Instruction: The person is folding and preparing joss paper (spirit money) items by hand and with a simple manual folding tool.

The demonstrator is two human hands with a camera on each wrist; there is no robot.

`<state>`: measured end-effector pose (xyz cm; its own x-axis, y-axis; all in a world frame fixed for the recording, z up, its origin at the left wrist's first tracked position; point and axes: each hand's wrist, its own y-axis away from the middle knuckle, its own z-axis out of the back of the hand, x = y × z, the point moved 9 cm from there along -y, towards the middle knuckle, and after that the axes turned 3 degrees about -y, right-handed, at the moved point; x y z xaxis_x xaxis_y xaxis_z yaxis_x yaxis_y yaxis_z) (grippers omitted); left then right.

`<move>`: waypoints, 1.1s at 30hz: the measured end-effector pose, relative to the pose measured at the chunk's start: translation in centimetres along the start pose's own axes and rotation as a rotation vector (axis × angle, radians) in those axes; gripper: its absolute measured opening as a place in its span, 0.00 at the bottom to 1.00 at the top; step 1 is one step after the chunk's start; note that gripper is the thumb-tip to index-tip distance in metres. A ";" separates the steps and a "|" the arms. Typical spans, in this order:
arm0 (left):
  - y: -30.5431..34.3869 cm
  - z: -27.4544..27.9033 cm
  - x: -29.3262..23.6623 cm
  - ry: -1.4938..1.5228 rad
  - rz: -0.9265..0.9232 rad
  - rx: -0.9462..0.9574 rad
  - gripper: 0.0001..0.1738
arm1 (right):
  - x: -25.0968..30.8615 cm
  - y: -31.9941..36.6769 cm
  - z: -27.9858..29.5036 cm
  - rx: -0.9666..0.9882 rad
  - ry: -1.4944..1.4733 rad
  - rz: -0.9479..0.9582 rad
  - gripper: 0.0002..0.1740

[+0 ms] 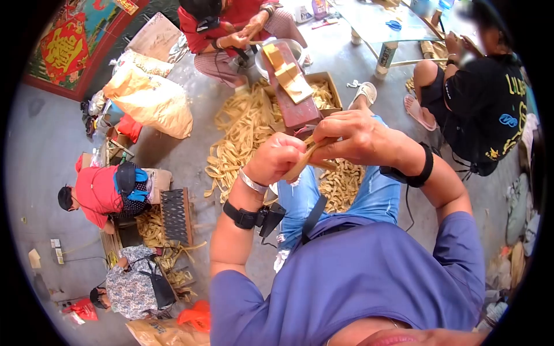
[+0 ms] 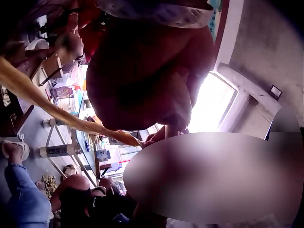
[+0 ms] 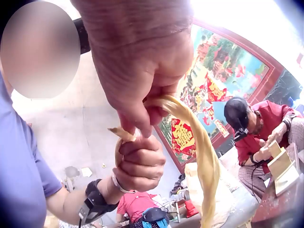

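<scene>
My left hand (image 1: 276, 158), fingers curled into a fist, grips one part of a pale yellow pliable strip (image 3: 206, 161). Just beside it, my right hand (image 1: 358, 138) pinches the same strip between thumb and fingers. Both hands are close together above my lap. In the right wrist view a short pointed end pokes out between the hands, while a long, twisted length hangs down from the right fingers. The left wrist view shows the strip (image 2: 71, 116) running off to the left; the left hand (image 2: 147, 71) is dark there, hiding its own fingertips.
Loose yellow strips (image 1: 239, 132) are heaped on the floor ahead. Small yellow pieces (image 1: 340, 187) lie between my legs. A red bench (image 1: 297, 109) bears a wooden stepped block (image 1: 285, 75). People sit ahead, left and right. A glass table (image 1: 369, 23) stands ahead at the right.
</scene>
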<state>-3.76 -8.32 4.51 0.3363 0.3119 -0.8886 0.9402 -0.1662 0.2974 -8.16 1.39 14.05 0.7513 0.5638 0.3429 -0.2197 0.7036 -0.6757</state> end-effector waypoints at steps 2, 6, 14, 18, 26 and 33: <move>-0.6 0.3 0.8 0.207 -0.026 0.092 0.10 | -0.4 0.9 0.0 -0.087 -0.020 0.011 0.12; -1.8 1.5 2.7 0.470 -0.141 0.018 0.10 | -1.6 2.8 0.2 -0.170 -0.060 -0.179 0.09; -0.1 0.7 -1.4 -0.346 -0.566 -0.651 0.25 | -5.4 5.5 -1.0 -0.420 -0.426 -0.494 0.07; 0.3 -0.7 -2.1 -0.682 -0.660 -0.739 0.23 | -7.7 8.5 -3.3 -0.666 -0.823 -0.742 0.06; -0.5 -0.9 -0.5 -0.258 -0.617 -0.488 0.18 | -7.4 9.1 -4.2 -0.631 -0.969 -0.960 0.17; -0.9 -2.2 -1.4 -0.463 -0.680 -0.481 0.18 | -7.7 9.9 -3.5 -0.805 -0.830 -0.921 0.13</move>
<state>-4.98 -6.58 6.25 -0.2491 -0.2191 -0.9434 0.8827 0.3493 -0.3142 -13.96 2.51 2.43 -0.1930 0.3373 0.9214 0.7312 0.6756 -0.0942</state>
